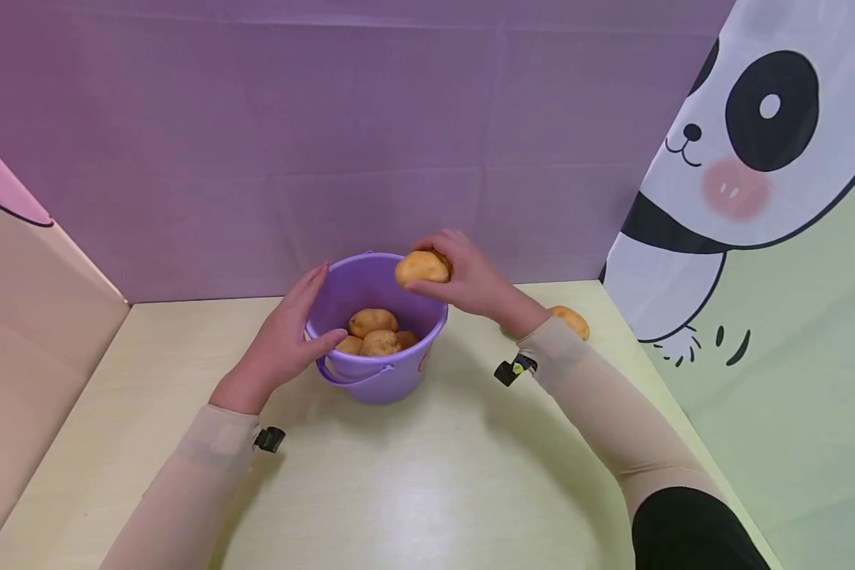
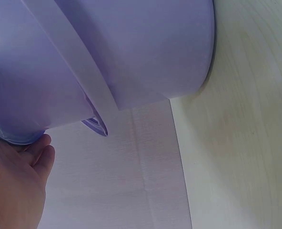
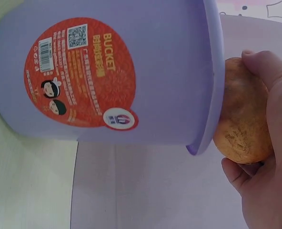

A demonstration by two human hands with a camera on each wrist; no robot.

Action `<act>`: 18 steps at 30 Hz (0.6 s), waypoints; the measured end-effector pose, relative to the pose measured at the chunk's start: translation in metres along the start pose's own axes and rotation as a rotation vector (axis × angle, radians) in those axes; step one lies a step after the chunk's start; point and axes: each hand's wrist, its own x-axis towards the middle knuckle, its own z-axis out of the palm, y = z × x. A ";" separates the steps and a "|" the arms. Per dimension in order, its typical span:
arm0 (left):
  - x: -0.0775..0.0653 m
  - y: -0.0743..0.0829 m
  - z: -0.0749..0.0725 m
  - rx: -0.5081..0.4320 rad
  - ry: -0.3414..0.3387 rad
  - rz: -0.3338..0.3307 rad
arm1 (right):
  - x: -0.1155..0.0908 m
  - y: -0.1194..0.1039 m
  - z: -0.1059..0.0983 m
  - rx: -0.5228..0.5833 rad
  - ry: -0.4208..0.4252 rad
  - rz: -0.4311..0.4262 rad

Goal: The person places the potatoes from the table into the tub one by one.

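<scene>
Cataloguing the work surface, we record: one purple plastic bucket [image 1: 392, 385], upright at the centre of the frame, its handle [image 1: 356, 382] hanging on the near side, a round red label [image 3: 81, 71] on its wall; inside it, four potatoes [image 1: 374, 321] visible, clustered at the middle of the frame

Item: one right hand [image 1: 470, 273], pinching a held potato [image 1: 422, 270] between thumb and fingers at the bucket's right rim, just right of upper centre; whether potato and rim touch, we cannot tell

Item: one left hand [image 1: 281, 340], left of centre, fingers extended along the rim, thumb spread apart over its near edge

Item: one loose potato [image 1: 571, 321], right of centre, partly hidden by the right forearm

We also list a pale tabletop [image 1: 399, 491] across the lower frame, a purple backdrop [image 1: 370, 134] above, and a panda print [image 1: 712, 207] at upper right
</scene>
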 end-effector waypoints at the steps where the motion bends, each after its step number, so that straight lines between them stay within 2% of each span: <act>1: 0.000 0.000 0.000 -0.001 0.000 0.000 | 0.001 -0.001 0.001 0.001 -0.004 0.000; 18: -0.002 0.000 0.000 -0.009 -0.001 0.002 | 0.011 -0.013 0.019 -0.040 -0.057 -0.077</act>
